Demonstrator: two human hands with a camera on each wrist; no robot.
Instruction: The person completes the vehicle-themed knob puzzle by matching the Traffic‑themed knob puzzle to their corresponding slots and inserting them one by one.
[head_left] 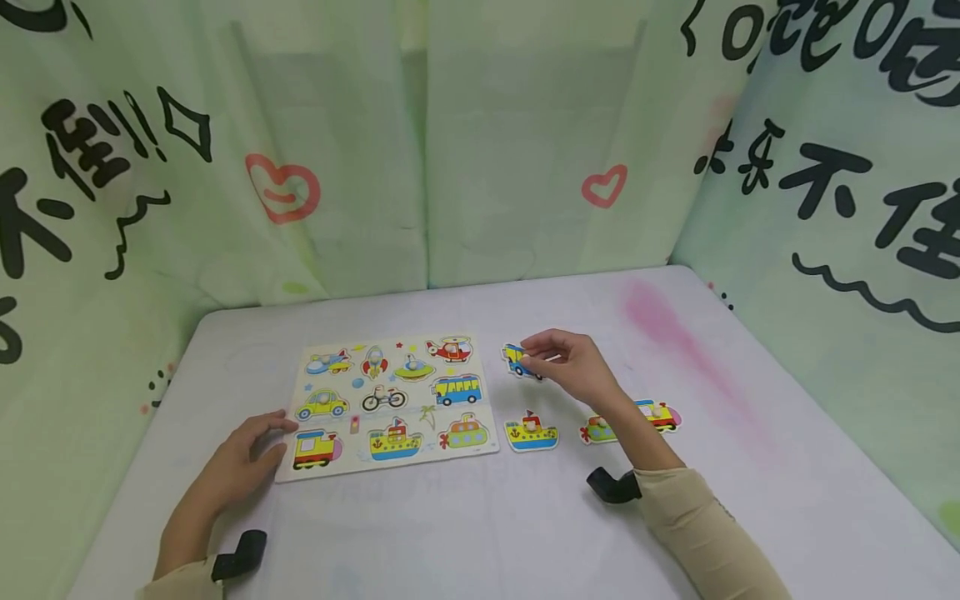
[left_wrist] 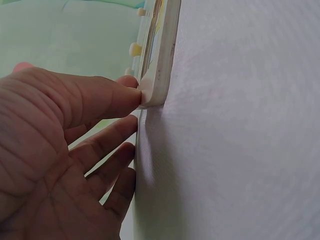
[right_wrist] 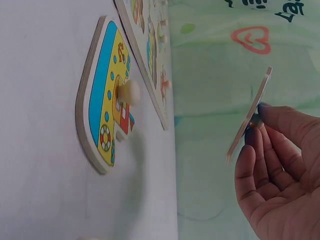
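My right hand (head_left: 566, 362) pinches the small knob of a blue and yellow bus puzzle piece (head_left: 514, 358). In the right wrist view the bus piece (right_wrist: 250, 115) is seen edge-on, lifted above the table, and its picture is hidden there. My left hand (head_left: 243, 458) touches the left edge of a wooden puzzle board (head_left: 352, 473), thumb and forefinger near its front corner (left_wrist: 156, 92). The board bears vehicle pictures, among them a bus (head_left: 457, 389). To the board's right lies a yellow and blue ship piece (head_left: 532, 433) with a wooden knob (right_wrist: 129, 92).
A submarine piece (head_left: 597, 430) and a train piece (head_left: 663, 415) lie farther right, partly behind my right forearm. A white cloth (head_left: 420, 533) covers the table. Green printed curtains (head_left: 510, 150) stand behind it and at both sides.
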